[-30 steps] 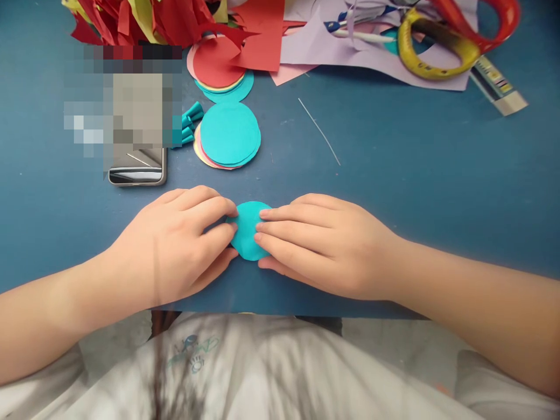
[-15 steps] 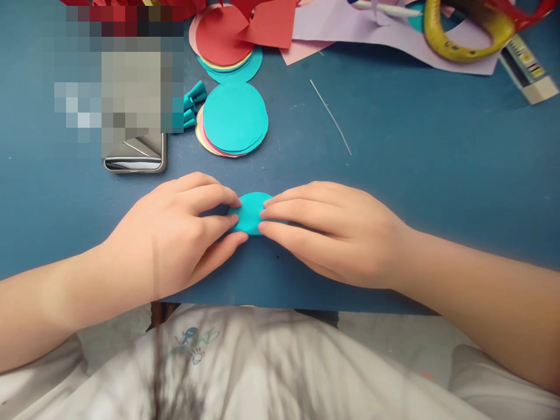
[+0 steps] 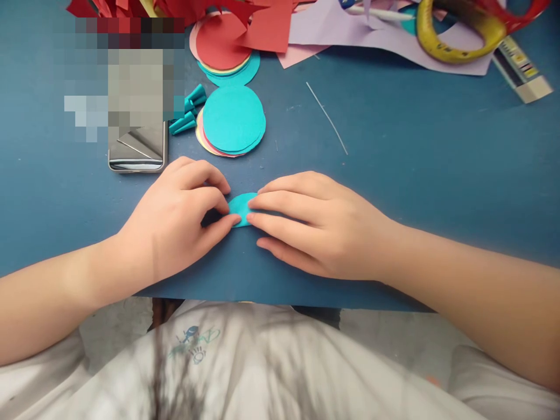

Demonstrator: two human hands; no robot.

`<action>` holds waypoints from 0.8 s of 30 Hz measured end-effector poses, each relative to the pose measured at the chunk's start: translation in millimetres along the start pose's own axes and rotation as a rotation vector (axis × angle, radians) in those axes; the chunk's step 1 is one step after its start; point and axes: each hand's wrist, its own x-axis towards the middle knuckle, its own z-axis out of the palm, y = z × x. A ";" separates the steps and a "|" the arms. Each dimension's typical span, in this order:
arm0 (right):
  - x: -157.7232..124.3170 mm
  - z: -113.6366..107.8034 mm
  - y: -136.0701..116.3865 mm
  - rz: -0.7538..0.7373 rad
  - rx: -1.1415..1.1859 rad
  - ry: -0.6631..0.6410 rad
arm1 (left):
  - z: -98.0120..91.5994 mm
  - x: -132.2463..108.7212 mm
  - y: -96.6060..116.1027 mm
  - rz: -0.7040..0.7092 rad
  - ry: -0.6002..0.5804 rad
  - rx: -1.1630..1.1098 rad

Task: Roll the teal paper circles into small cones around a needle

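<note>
A small turquoise paper circle [image 3: 240, 205], which looks folded over, lies on the blue table between my hands. My left hand [image 3: 184, 204] pinches its left end with thumb and index finger, the other fingers curled above. Fingertips of my right hand [image 3: 306, 224] lie stretched over the paper's right part and press it down, hiding that end. The right thumb sits lower, apart from the paper. Just beyond the hands is a stack of cut paper circles [image 3: 234, 116], turquoise on top, with pink, red and yellow edges showing beneath.
A second stack, topped by a red circle [image 3: 223, 41], lies farther back. Rolled turquoise paper cones [image 3: 184, 123] are beside a phone [image 3: 136, 153], partly pixelated. Red scraps, lilac paper [image 3: 315, 29], a yellow tape roll [image 3: 459, 52], an eraser [image 3: 525, 70] and a thin white strip [image 3: 326, 116] surround them.
Both hands and the paper have shifted slightly left. My left fingers have curled back into a pinch, my right fingers cover the paper's right part, and the right thumb has come into view.
</note>
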 end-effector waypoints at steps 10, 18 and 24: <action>6.1 -1.8 -6.3 0.040 -0.039 -0.030 | -2.1 -3.6 -0.4 -0.013 -0.036 0.068; 8.7 -2.6 -13.8 0.096 -0.014 -0.035 | -11.6 -16.0 6.9 0.156 -0.123 0.183; 11.6 -2.6 -16.6 0.107 -0.019 -0.048 | -12.1 -20.9 13.7 0.174 -0.218 0.327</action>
